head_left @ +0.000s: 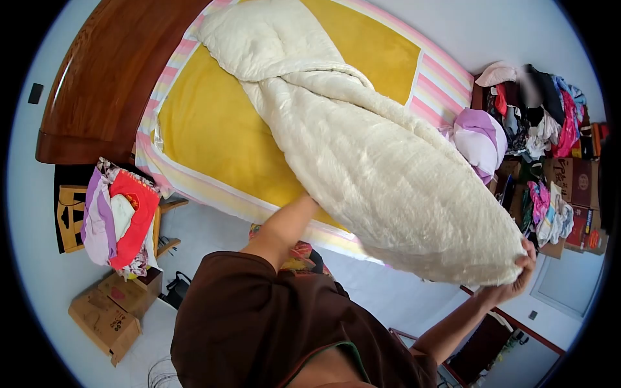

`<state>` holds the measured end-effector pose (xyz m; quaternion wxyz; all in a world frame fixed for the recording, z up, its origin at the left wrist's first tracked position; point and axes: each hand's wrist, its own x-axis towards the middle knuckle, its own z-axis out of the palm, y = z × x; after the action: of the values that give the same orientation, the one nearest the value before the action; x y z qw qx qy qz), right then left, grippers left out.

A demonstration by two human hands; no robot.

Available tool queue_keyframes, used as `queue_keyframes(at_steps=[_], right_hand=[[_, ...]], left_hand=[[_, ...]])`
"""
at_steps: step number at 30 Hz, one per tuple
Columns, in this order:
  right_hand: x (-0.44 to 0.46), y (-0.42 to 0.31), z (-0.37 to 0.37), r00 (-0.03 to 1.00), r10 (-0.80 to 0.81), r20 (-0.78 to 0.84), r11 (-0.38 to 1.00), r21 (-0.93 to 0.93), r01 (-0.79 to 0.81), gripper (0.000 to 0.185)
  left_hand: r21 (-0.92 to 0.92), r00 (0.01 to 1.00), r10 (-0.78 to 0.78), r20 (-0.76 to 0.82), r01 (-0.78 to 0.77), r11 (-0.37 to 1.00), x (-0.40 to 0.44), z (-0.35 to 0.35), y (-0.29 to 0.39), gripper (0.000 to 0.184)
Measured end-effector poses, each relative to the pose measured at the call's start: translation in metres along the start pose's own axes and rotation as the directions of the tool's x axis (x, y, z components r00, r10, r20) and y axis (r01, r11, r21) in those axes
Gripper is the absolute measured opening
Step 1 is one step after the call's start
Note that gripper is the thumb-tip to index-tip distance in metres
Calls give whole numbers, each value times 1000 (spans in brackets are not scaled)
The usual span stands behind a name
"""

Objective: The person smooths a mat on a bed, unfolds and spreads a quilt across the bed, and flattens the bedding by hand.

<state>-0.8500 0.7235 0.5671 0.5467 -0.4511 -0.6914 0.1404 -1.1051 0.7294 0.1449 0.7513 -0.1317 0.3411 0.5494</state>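
A thick cream quilt (381,168) lies folded and bunched diagonally across the bed, its near end lifted off the bed's side toward the right. My right hand (525,265) is closed around the quilt's corner, fingers wrapped over the edge. My left forearm reaches up to the quilt's near edge, and the left hand itself is hidden under or behind it. Beneath the quilt is a yellow sheet (213,129) on the bed, bordered by a pink, white and yellow striped cover (446,84).
A brown wooden headboard (110,84) stands at the left. Beside it, folded bedding (132,216) rests on a chair, with cardboard boxes (110,310) below. A purple and white bundle (480,139) sits at the bed's right end, near piled clothes (543,110) and more boxes (582,194).
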Motion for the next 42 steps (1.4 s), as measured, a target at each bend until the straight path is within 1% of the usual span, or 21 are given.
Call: queue_keyframes(at_steps=[3,6,8,9,10,12,13,14,16,18,21,24,28,31,33,35,36,37,38,40,42], right_hand=[[-8,71,-23,994,101,-28,995,25,-101,15],[-44,182,-49,950,255,-181,965,-21,-263,16],[-101,235,-41,776,583,-241,812,197,-549,19],[-152,284,-51,862,483,-155,825,-247,-508,22],[-204,327,-57,698,714,-58,693,-85,-716,26],[-296,276,-2,175,980,91,136,332,-934,34],[-352,284,16,18,837,547,-143,251,-957,49],[-354,209,44,-412,658,631,-534,5,-845,57],[-332,115,116,-470,482,739,-593,-120,-796,78],[-309,85,152,-214,289,933,-640,22,-768,82],[-269,54,159,-150,176,973,-727,26,-687,86],[-272,27,149,-157,52,986,-706,-75,-704,90],[-263,12,156,-112,74,991,-700,-28,-714,90],[-252,15,177,-121,340,932,-654,142,-743,85],[-267,41,190,-58,541,839,-563,310,-766,66],[-286,91,195,97,704,703,-295,415,-861,50],[-272,94,192,58,742,667,-297,406,-864,49],[-265,96,193,153,785,601,-147,420,-895,51],[-244,78,192,172,813,557,-71,387,-919,52],[-219,64,186,328,801,500,164,344,-924,52],[-192,42,176,402,782,477,287,298,-911,48]], left_hand=[[-19,984,18,180,-15,1000,-29,28,69,69],[9,950,-11,313,9,1000,-70,60,109,67],[32,940,-40,338,31,999,-92,69,107,66],[31,946,-45,322,37,999,-100,68,96,66],[23,955,-40,295,35,999,-105,62,79,66],[-6,978,20,207,-20,1000,-102,42,39,64],[-21,987,64,148,-61,998,-95,30,18,62],[-81,987,99,127,-89,993,-102,35,5,61],[-196,984,163,78,-145,970,-116,47,-11,59],[-220,992,117,51,-103,970,-108,37,-17,58],[-134,992,118,-47,-124,983,-99,37,-2,60],[-104,980,108,-167,-127,986,-103,48,20,63],[-114,961,102,-256,-135,984,-121,62,15,63],[-26,932,108,-347,-124,992,-130,60,8,64],[24,934,135,-332,-135,991,-125,52,11,64],[2,959,131,-253,-135,991,-123,43,17,63],[-7,970,130,-208,-134,991,-122,41,22,63],[-19,975,102,-198,-108,994,-126,44,28,63],[-30,980,70,-189,-77,997,-135,50,33,64],[-23,990,29,-141,-33,999,-139,50,37,67],[9,998,11,-68,-10,1000,-133,38,38,74]])
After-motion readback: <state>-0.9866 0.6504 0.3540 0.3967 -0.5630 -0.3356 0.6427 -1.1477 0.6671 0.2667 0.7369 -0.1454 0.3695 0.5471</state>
